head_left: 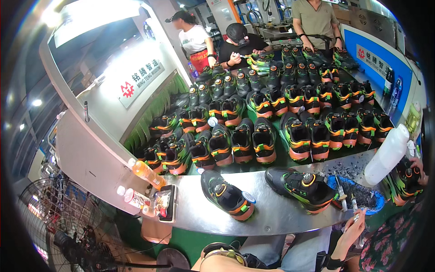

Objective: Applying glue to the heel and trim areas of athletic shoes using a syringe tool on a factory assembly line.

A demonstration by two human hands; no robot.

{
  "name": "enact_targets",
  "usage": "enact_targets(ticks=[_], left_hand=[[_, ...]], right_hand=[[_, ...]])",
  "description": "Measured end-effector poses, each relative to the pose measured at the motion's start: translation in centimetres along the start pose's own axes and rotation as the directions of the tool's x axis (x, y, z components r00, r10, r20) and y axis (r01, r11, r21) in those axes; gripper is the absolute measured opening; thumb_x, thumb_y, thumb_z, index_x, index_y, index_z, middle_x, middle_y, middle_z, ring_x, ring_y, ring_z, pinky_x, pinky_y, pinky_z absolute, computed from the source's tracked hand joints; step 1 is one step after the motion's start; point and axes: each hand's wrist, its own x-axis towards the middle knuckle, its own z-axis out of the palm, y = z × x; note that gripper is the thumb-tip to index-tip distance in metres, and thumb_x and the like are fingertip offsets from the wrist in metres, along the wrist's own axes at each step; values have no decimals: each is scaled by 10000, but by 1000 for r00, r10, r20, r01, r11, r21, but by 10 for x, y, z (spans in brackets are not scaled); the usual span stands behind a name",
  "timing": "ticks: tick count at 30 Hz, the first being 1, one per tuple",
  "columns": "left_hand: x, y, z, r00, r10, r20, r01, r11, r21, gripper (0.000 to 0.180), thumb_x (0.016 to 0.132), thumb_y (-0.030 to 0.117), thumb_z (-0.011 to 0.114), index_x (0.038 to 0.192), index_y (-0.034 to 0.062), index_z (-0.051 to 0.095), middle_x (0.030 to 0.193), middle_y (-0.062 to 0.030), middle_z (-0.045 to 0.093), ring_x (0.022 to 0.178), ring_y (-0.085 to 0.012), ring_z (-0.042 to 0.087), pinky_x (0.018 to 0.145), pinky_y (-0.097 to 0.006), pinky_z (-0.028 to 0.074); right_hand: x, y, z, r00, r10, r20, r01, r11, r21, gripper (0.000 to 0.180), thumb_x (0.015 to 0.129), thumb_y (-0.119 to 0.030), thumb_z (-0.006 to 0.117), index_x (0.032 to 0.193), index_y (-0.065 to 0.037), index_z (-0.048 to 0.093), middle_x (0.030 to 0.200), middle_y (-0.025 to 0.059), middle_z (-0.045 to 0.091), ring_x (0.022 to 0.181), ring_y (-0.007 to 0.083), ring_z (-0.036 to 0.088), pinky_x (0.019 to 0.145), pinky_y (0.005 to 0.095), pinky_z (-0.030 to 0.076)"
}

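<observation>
My right hand (351, 232) is raised at the lower right, with a dark band on its wrist. Its fingers are closed on a thin pale tool (356, 218) that points up toward a blue tray (378, 205). My left forearm (217, 264) lies along the bottom edge behind a black shoe (223, 250) with an orange-green trim. The left hand itself is hidden there. Two black shoes with green and orange soles, one to the left (227, 196) and one to the right (304, 187), lie on the steel counter (272, 215) in front of me.
Rows of matching shoes (265, 143) fill the green belt beyond the counter. The blue tray holds dark scraps, beside a white bottle (387, 155). An orange drink bottle (146, 173) and a phone (167, 202) sit left. A floral-sleeved person (392, 238) is at right; three people work at the far end. A fan (68, 229) stands lower left.
</observation>
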Motion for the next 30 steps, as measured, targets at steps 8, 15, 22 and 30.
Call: enact_targets(ticks=[8,15,22,30], left_hand=[[17,-11,18,999,-46,29,44,998,48,471,835,293,723,1213,28,631,1284,-213,568,1154,-333,563,926,-426,456],[-15,-63,-36,811,-480,-334,508,297,808,833,715,151,751,1448,125,356,1545,-141,238,1401,-384,259,1099,-527,285],[-10,-121,-73,716,-594,-368,223,-305,926,1034,546,68,822,1457,198,352,1572,-130,149,1432,-387,154,1125,-577,211],[-27,-151,-72,870,-279,-407,261,-439,860,481,718,53,596,1183,163,643,1024,-38,505,886,-237,488,766,-349,448]], right_hand=[[3,-6,-5,1000,10,-5,-10,1000,-8,411,1000,-423,448,803,-80,559,448,-47,304,377,26,217,392,243,111],[2,-26,-13,1000,-25,9,26,995,-99,435,1017,-418,393,822,-63,554,479,-47,339,412,18,252,404,235,123],[12,-29,-17,995,-53,87,65,988,-143,465,1038,-373,339,839,-38,592,483,-38,380,405,36,292,399,215,180],[6,-53,-6,984,19,176,26,968,-250,535,1039,-403,312,833,3,593,455,-30,388,385,39,311,394,217,201]])
